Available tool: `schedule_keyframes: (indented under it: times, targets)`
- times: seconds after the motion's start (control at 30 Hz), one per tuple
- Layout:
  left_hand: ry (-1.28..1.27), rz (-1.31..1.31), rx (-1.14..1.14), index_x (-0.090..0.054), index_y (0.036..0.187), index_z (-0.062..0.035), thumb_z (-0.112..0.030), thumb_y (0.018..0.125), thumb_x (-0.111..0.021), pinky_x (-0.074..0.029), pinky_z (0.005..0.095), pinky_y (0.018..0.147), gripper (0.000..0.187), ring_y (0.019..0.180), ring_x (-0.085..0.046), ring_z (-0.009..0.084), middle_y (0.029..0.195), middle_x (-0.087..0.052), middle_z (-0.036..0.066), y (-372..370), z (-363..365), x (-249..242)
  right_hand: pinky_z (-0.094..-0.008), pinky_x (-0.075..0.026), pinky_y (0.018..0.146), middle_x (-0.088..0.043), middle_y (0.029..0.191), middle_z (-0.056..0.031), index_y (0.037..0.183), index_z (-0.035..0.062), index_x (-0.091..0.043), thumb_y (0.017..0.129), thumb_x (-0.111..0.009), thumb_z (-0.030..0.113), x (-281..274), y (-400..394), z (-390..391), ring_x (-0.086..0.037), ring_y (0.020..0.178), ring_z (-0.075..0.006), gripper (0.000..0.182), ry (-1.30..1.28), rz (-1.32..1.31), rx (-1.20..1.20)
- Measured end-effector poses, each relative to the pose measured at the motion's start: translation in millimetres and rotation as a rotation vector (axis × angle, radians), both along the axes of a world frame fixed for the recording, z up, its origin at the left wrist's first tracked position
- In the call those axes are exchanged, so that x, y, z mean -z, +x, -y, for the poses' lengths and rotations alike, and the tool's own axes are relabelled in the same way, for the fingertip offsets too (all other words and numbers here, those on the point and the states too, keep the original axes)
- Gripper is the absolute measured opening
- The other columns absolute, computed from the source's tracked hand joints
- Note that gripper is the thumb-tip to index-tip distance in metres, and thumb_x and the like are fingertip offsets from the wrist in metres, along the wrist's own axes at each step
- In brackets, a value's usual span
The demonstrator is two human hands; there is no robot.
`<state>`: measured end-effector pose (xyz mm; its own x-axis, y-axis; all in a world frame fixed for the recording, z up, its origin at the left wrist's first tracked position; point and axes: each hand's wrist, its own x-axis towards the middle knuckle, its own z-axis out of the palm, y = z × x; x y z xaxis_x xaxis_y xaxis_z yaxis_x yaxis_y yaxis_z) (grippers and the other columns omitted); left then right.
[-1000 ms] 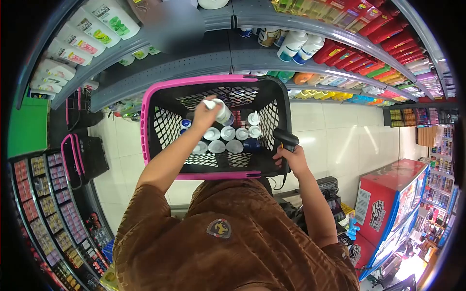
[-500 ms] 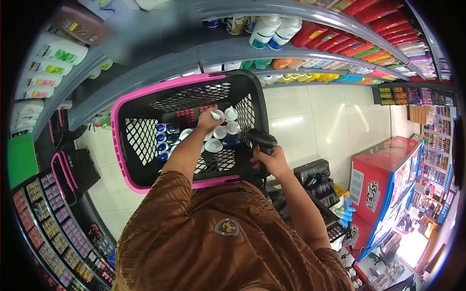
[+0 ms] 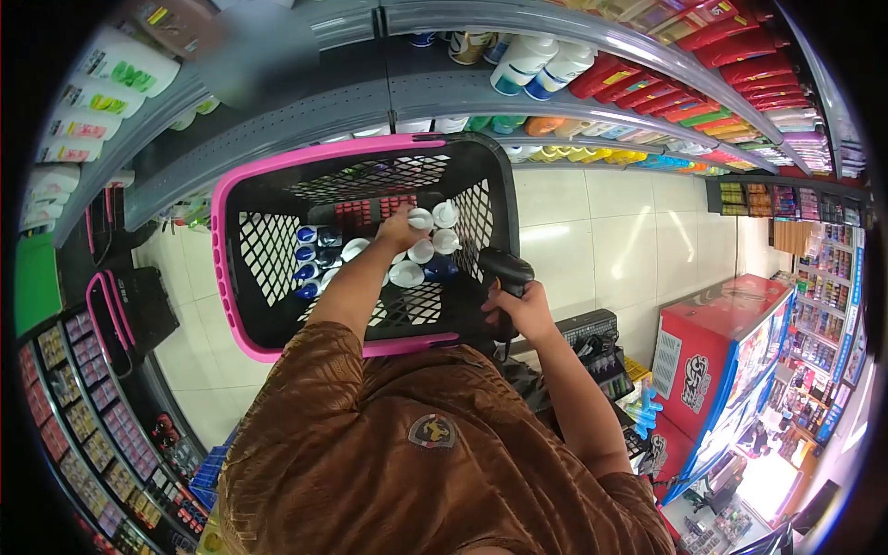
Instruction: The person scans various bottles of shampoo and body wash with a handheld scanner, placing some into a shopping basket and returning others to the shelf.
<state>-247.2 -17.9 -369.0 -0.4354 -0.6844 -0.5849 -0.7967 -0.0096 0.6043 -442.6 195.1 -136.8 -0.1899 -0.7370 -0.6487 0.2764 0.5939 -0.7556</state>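
Observation:
Inside a black mesh shopping basket with a pink rim [image 3: 220,199], my left hand [image 3: 398,229] is closed round a white-capped bottle [image 3: 421,219]. Several other white-topped bottles [image 3: 407,274] stand close by, seen mostly from above. Bottles with blue tops [image 3: 305,273] line the basket's left part. My right hand [image 3: 524,310] grips a black handheld barcode scanner [image 3: 506,268] just outside the basket's right wall, its head pointing toward the basket. The lower part of the held bottle is hidden.
Grey store shelves [image 3: 277,134] with bottles and red packs run along the far side. A red freezer [image 3: 712,351] stands at the right. Another black basket [image 3: 134,319] and a packed display rack [image 3: 102,416] are at the left. Pale floor tiles [image 3: 592,222] lie right of the basket.
The white-capped bottle in my left hand now sits lower and more upright among the others. The scanner in my right hand has shifted slightly right and down in view.

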Motion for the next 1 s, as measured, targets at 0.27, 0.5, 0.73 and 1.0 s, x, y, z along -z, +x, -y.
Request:
schedule_keyframes:
  times: [0.27, 0.5, 0.73, 1.0]
  targets:
    - [-0.002, -0.035, 0.146, -0.051, 0.143, -0.0052, -0.036, 0.076, -0.081, -0.051, 0.0412, 0.101, 0.08, 0.119, -0.065, 0.0357, 0.128, -0.067, 0.021, 22.3, 18.3, -25.1, -0.0327, -0.058, 0.058, -0.071, 0.079, -0.0137, 0.094, -0.0023, -0.066, 0.088, -0.068, 0.006, 0.0, 4.8, 1.7, -0.071, 0.064, -0.0214, 0.011, -0.007, -0.078, 0.033]
    - [0.113, -0.409, -0.009, -0.065, 0.128, 0.0005, -0.027, 0.08, -0.082, -0.056, 0.0371, 0.089, 0.058, 0.104, -0.072, 0.0252, 0.115, -0.073, 0.018, 64.5, -6.1, -50.4, -0.0347, -0.058, 0.057, -0.073, 0.081, -0.0172, 0.097, -0.0037, -0.067, 0.087, -0.07, 0.012, 0.0, 8.9, -2.7, -0.07, 0.062, -0.023, 0.019, 0.045, -0.155, 0.017]
    - [0.278, -0.736, -0.217, -0.065, 0.124, 0.0015, -0.013, 0.091, -0.075, -0.053, 0.0308, 0.086, 0.037, 0.1, -0.067, 0.0168, 0.114, -0.072, 0.013, 63.9, -59.2, -159.9, -0.0356, -0.058, 0.057, -0.072, 0.08, -0.0181, 0.097, -0.0075, -0.066, 0.086, -0.07, 0.011, -2.2, 8.1, -1.6, -0.07, 0.062, -0.0235, 0.022, 0.025, -0.13, 0.012]
    - [0.045, -0.769, -0.345, -0.065, 0.122, 0.0014, -0.01, 0.092, -0.074, -0.053, 0.0281, 0.083, 0.033, 0.093, -0.067, 0.0123, 0.11, -0.072, 0.009, -5.2, -57.7, -187.6, -0.035, -0.058, 0.06, -0.07, 0.079, -0.0134, 0.098, -0.0016, -0.065, 0.088, -0.07, 0.012, 1.1, -17.4, -11.2, -0.068, 0.062, -0.0209, 0.018, -0.019, 0.129, -0.089]
